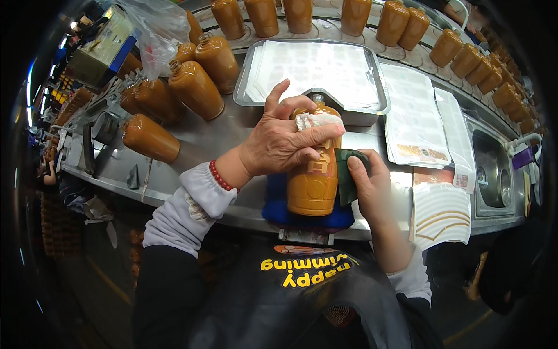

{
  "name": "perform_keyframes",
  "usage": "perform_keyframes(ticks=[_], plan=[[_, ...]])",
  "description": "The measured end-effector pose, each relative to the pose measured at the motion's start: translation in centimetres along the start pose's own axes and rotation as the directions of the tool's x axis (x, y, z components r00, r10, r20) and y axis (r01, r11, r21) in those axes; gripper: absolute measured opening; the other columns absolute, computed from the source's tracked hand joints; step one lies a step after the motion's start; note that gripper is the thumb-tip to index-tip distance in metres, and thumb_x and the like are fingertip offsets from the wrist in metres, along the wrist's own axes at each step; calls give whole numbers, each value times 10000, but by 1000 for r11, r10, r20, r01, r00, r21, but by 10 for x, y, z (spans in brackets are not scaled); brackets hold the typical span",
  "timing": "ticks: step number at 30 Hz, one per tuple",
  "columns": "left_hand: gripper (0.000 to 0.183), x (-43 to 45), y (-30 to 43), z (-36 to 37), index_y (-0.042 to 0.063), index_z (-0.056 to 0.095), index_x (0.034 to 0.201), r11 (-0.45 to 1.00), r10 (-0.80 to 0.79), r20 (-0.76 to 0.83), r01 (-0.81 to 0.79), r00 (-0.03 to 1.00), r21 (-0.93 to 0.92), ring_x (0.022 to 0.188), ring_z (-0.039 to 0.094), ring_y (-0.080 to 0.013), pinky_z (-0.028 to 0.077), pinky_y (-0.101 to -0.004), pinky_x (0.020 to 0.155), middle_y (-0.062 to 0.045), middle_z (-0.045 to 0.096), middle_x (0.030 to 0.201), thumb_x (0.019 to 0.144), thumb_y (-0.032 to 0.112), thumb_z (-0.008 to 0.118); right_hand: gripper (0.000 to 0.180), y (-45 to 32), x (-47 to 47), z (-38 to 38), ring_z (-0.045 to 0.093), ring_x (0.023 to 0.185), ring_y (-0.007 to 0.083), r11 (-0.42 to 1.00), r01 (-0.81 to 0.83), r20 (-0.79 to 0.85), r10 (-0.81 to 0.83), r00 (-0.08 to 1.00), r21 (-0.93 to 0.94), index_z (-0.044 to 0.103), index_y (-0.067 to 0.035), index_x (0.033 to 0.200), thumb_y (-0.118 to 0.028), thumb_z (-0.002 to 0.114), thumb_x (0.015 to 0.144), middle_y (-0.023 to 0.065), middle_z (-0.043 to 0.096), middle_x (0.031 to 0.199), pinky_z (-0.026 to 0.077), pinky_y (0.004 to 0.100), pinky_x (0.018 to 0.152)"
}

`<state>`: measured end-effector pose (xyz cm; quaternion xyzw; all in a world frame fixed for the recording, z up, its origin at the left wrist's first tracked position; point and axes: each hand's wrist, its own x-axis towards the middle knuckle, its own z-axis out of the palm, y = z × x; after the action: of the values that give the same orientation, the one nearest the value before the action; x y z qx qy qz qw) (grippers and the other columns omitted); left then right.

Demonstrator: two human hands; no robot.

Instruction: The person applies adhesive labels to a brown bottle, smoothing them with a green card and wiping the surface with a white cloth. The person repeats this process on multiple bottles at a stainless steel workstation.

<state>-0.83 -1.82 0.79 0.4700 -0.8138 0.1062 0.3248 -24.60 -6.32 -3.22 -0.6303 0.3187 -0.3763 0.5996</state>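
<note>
A glossy amber-brown bottle (312,192) with raised decoration lies on a blue cloth pad (277,205), its neck pointing away from me. My left hand (285,135) rests across the bottle's upper part; a white fabric finger cover is on one finger, and two other fingers are raised. At the bottle's right side, my right hand (370,179) pinches a dark green flexible sheet or scraper (346,185), whose edge lies against the bottle. Behind the bottle, a metal tray (382,94) holds stacked sheets of pale decals (314,65).
More brown bottles (196,89) stand at the left, with one (150,138) nearer me. A conveyor (324,28) carries bottles along the back. Decal sheets (409,104) and a sheet with gold curved strips (442,218) lie right, beside a sink (492,165). A dark green piece (133,176) lies left.
</note>
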Motion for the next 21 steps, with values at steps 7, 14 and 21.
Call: perform_keyframes(ticks=[7, 14, 21], plan=[[615, -42, 49, -3, 267, 699, 1292, 997, -76, 16, 76, 997, 7, 1230, 467, -191, 62, -530, 1232, 19, 630, 1263, 989, 680, 359, 200, -26, 7, -19, 592, 740, 66, 997, 58, 98, -52, 994, -59, 639, -2, 997, -195, 686, 973, 12, 658, 812, 485, 233, 649], [1050, -83, 104, 17, 25, 328, 1550, 863, -505, -30, 505, 863, -9, 1388, 327, -396, 89, -629, 1176, -173, 533, 1404, 779, 604, 745, 177, -52, 76, -7, 596, 743, 180, 532, 659, 365, -558, 745, -532, 692, -70, 981, -115, 778, 832, 47, 596, 791, 470, 309, 689], [1093, -79, 107, 12, -29, 305, 1550, 838, -544, 3, 543, 839, 57, 1396, 337, -397, 117, -639, 1163, -190, 531, 1401, 755, 546, 786, 178, -65, 78, -7, 652, 762, 222, 896, 378, 574, -188, 797, -231, 702, -59, 989, -145, 786, 858, 63, 633, 877, 535, 321, 670]])
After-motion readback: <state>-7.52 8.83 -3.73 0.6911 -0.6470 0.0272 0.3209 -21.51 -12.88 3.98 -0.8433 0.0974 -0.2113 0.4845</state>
